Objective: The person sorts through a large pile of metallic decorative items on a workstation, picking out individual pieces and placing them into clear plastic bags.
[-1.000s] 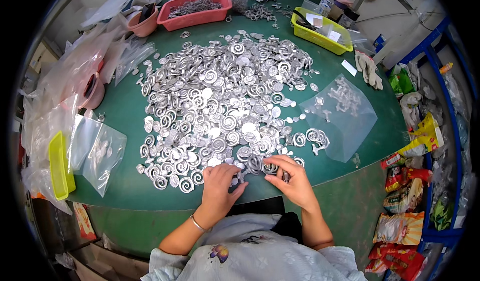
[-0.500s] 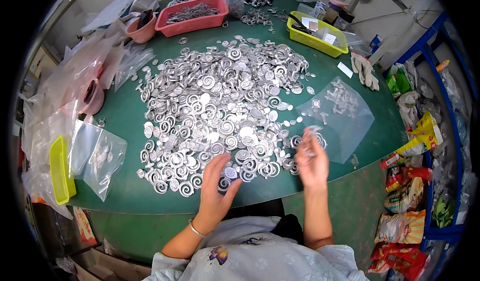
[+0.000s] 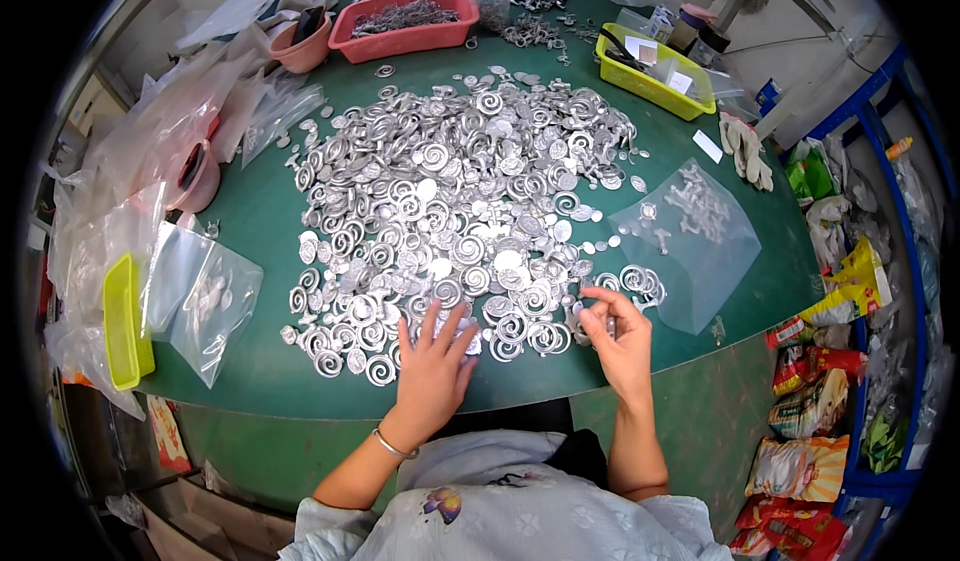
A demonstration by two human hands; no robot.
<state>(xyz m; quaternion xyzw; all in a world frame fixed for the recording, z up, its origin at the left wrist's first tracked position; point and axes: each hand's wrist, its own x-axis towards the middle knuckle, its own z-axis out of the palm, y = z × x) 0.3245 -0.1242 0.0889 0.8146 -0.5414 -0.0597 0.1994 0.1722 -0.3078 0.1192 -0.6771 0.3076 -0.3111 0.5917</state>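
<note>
A wide heap of silver metal pieces, many of them flat spirals and oval discs, covers the middle of the table. My left hand lies over the heap's near edge, fingers spread and touching the pieces. At the near right edge, my right hand has thumb and forefinger bent together over small pieces; whatever is between the fingertips is too small to make out. Just beyond it lie a few loose spirals. Farther right is a flat clear plastic bag with small silver parts on it.
Far back stand a red tray of metal parts and a yellow-green basket. White gloves lie at the right. On the left are a clear bag, a yellow-green basket and a pink bowl. Blue shelving borders the right.
My right hand has moved down and left, from beside the clear bag with a silver piece in its fingers to the heap's edge. My left hand's fingers have spread onto the pieces.
</note>
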